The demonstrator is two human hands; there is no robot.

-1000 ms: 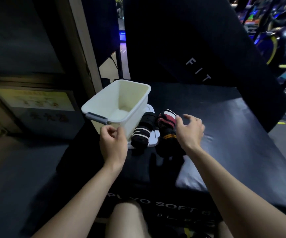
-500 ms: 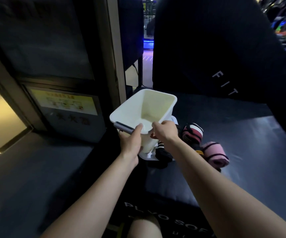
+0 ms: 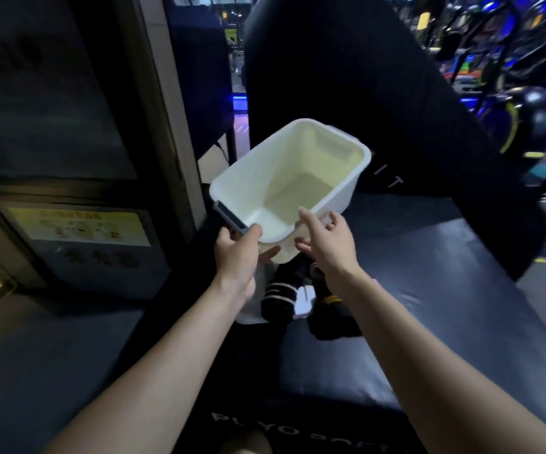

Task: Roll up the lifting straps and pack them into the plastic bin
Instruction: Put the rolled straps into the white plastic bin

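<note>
We see the left hand (image 3: 237,257) gripping the near corner of the white bin (image 3: 293,183), held tilted above the rolled straps (image 3: 280,298) on the dark mat (image 3: 429,273). The right hand (image 3: 325,242) rests at its near rim, fingers straight.

Smooth white plastic bin (image 3: 337,191); woven cloth straps (image 3: 278,298); matt padded mat (image 3: 445,290).

A black padded bench (image 3: 461,290) carries white lettering; a yellow sign (image 3: 78,226) hangs on the dark wall left.
</note>
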